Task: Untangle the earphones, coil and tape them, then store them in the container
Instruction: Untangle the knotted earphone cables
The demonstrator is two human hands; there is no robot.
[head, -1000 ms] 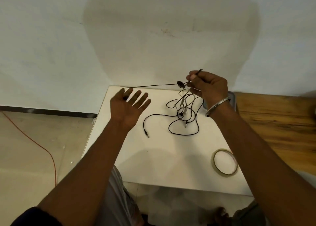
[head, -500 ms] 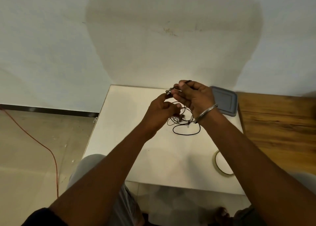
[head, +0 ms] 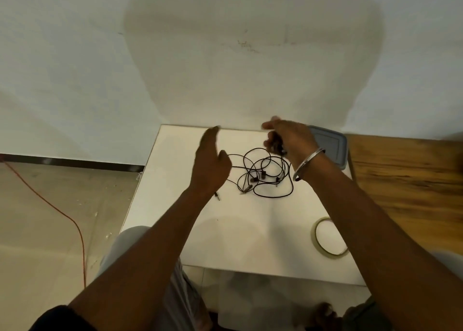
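Your left hand (head: 213, 163) hovers over the white bench (head: 238, 230), blurred, fingers straight and grasping nothing. Your right hand (head: 288, 140), a metal bangle (head: 308, 164) on its wrist, curls its fingers round one end of the tangled black wired earphones (head: 265, 178). Their loops lie on the bench between your hands. A grey lidded plastic container (head: 330, 142) sits just behind your right hand. A ring of clear tape (head: 330, 254) lies near the bench's front right edge.

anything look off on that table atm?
Only the earphones: a knotted heap of black cable mid-table, part gripped by the right hand. The tape roll lies flat and the container sits lidded at the back right. Nothing spilled or broken. An orange cord trails across the floor, left.
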